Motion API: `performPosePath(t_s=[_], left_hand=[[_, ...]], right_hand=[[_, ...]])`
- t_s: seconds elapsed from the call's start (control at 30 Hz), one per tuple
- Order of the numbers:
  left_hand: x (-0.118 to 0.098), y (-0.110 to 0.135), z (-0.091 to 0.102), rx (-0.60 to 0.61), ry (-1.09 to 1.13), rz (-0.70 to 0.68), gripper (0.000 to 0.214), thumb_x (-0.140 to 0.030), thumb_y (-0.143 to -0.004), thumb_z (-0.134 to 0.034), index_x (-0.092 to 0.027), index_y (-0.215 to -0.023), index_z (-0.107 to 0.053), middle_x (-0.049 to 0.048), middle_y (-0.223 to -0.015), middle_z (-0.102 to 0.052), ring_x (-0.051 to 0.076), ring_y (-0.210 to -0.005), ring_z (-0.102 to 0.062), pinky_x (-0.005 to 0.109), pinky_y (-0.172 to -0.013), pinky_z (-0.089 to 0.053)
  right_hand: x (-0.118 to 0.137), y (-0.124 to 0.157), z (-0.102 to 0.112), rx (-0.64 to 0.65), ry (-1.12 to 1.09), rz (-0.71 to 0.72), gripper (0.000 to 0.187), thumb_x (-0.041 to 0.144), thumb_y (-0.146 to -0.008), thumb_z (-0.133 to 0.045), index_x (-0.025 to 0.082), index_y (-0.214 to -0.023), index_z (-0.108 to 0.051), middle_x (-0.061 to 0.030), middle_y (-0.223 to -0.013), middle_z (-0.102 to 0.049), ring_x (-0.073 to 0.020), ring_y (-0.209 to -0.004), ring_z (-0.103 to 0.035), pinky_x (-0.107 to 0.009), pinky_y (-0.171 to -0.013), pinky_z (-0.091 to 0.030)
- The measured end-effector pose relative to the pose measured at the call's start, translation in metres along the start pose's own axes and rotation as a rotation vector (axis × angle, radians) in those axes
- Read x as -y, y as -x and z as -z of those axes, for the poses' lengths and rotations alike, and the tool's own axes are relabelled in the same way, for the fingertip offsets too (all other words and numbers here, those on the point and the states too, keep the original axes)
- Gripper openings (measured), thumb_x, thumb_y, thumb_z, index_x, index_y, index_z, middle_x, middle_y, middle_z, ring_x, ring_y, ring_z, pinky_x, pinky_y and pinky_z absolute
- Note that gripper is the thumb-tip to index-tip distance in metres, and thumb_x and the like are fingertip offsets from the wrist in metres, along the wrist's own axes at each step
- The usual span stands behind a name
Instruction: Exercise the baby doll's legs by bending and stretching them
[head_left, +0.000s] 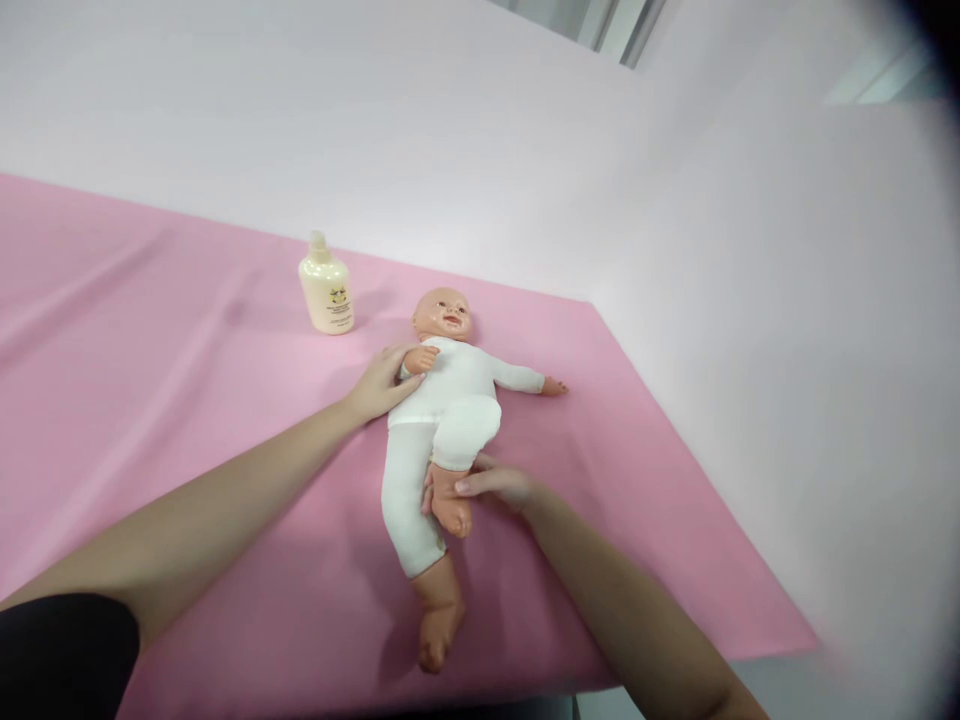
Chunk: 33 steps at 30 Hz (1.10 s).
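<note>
Sleeve (64,655) overhangs pink cloth (300,610) under doll (461,375), apparently white partitions (360,130) beyond.

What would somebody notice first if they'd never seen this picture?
Probably the baby doll in white, lying face-up on the pink cloth near the middle. Next, the left hand at its upper body and the right hand around its bent leg's ankle. A cream bottle stands left of the doll's head.
</note>
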<state>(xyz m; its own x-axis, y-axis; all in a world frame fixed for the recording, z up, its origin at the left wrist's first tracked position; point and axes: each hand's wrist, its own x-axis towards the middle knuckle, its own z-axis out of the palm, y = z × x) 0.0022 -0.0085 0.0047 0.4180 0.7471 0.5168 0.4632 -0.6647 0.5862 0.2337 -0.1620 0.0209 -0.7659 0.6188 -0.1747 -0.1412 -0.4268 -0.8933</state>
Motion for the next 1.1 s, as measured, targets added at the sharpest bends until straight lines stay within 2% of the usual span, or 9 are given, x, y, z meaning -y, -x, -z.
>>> performPosePath(t_s=[0.2, 0.4, 0.63, 0.9, 1.1], left_hand=[[-0.0007, 0.0003, 0.0002, -0.005, 0.003, -0.009, 0.051, -0.048, -0.095, -0.059, -0.02, -0.137, -0.064, 0.0144, -0.134, -0.073, 0.036, -0.123, -0.066, 0.056, -0.112, -0.051], [-0.0022, 0.0, 0.0007, 0.0, -0.003, 0.01, 0.051, -0.048, -0.095, -0.059, -0.021, -0.138, -0.064, 0.0131, -0.135, -0.074, 0.035, -0.123, -0.066, 0.055, -0.113, -0.05], [-0.001, 0.0001, -0.0001, -0.002, 0.003, 0.005, 0.051, -0.049, -0.095, -0.059, -0.022, -0.138, -0.064, 0.0124, -0.135, -0.074, 0.035, -0.124, -0.066, 0.055, -0.112, -0.051], [-0.002, 0.0007, 0.0002, -0.011, 0.005, 0.002, 0.051, -0.05, -0.096, -0.059, -0.021, -0.137, -0.064, 0.013, -0.134, -0.073, 0.035, -0.123, -0.066, 0.056, -0.112, -0.051], [-0.0018, 0.0003, -0.0004, -0.021, 0.009, -0.019, 0.049, -0.05, -0.096, -0.059, -0.021, -0.134, -0.065, 0.0128, -0.131, -0.074, 0.035, -0.121, -0.067, 0.055, -0.11, -0.052]], right_hand=[[0.0006, 0.0003, -0.0002, -0.011, 0.015, -0.008, 0.058, 0.055, -0.071, -0.092, 0.014, -0.106, -0.072, -0.0104, -0.095, -0.08, -0.0228, -0.09, -0.073, -0.038, -0.09, -0.059], [-0.0021, -0.0003, 0.0021, -0.015, 0.041, -0.017, 0.061, 0.059, -0.071, -0.091, 0.015, -0.108, -0.071, -0.0123, -0.095, -0.079, -0.0287, -0.097, -0.073, -0.043, -0.096, -0.059], [0.0, -0.0003, 0.0013, 0.015, 0.036, 0.011, 0.056, 0.056, -0.073, -0.09, 0.015, -0.107, -0.073, -0.0092, -0.093, -0.08, -0.0227, -0.089, -0.074, -0.037, -0.09, -0.06], [0.0, -0.0003, -0.001, -0.008, 0.006, 0.001, 0.056, 0.054, -0.07, -0.093, 0.014, -0.104, -0.074, -0.0111, -0.095, -0.081, -0.0229, -0.088, -0.074, -0.036, -0.086, -0.059], [0.002, -0.0006, -0.0026, -0.01, 0.029, 0.001, 0.058, 0.057, -0.07, -0.093, 0.014, -0.104, -0.073, -0.0103, -0.093, -0.081, -0.0243, -0.095, -0.074, -0.04, -0.095, -0.059]])
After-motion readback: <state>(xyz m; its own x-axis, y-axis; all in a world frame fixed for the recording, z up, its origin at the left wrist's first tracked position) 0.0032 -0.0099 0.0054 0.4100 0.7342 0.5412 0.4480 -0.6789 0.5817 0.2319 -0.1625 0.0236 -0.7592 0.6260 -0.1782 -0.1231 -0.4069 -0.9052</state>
